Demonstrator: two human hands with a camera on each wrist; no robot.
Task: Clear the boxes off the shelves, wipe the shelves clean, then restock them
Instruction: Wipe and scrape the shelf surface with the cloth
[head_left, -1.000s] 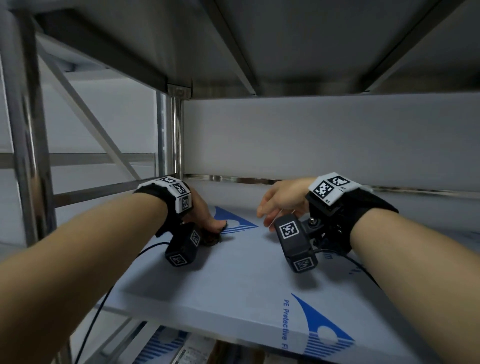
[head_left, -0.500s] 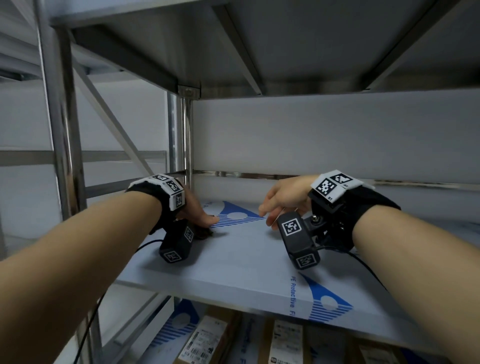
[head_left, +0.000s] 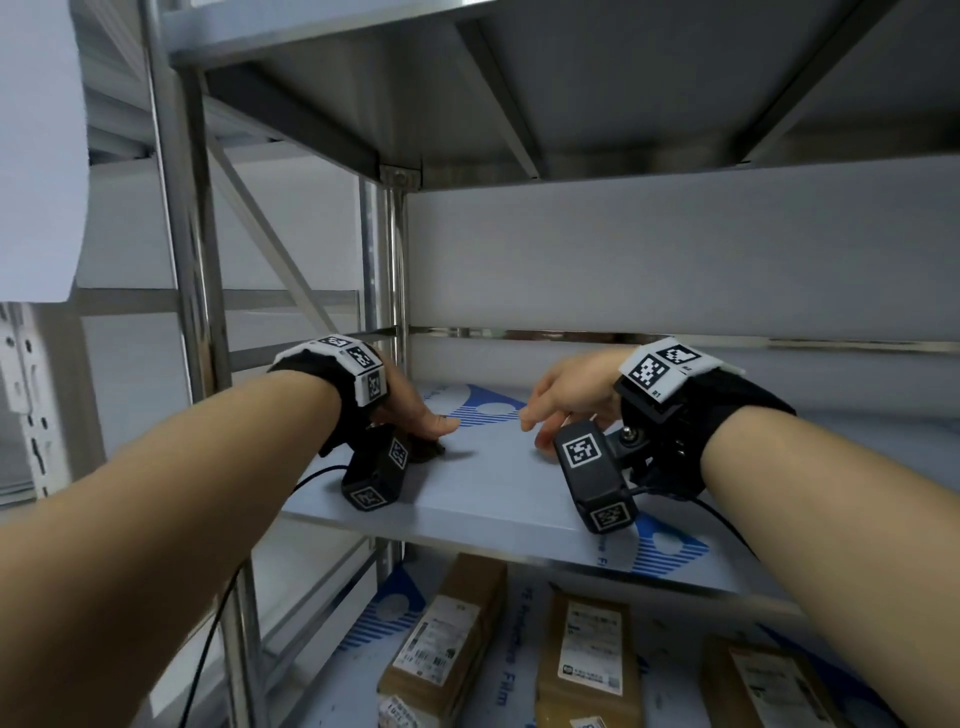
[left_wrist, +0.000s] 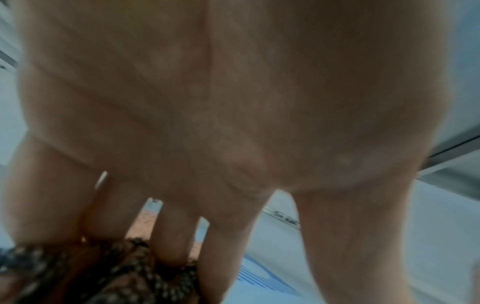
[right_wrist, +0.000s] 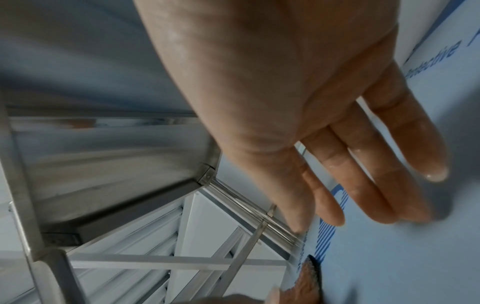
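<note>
Down low, on the bottom shelf (head_left: 363, 670), brown boxes (head_left: 452, 639) lie side by side with white labels on top. They sit under the two arms.

Above them is the middle shelf (head_left: 493, 499), covered with pale blue film. Both arms reach in over its front edge, and each wrist wears a black band with a small camera.

The left hand (head_left: 410, 408) lies palm down on a dark cloth (head_left: 428, 449). The cloth is flat on the shelf, near the left post (head_left: 382, 260). In the left wrist view the fingers (left_wrist: 171, 236) point down and press into the cloth (left_wrist: 124, 273), which bunches up a little around the tips. The thumb sticks out to the right, just above the film. The fingers are bent over the cloth, so the hand holds it down on the shelf.

The right hand (head_left: 569, 395) is a little way to the right of the cloth and does not touch it. Its fingers (right_wrist: 376, 164) are long, loose and close together, and they hold nothing. The tips are close to the film, but I cannot tell if they touch it. The palm faces down and the wrist is raised.

Behind the hands, the back of the shelf meets a white wall (head_left: 675, 260). The top shelf (head_left: 623, 78) hangs above.
</note>
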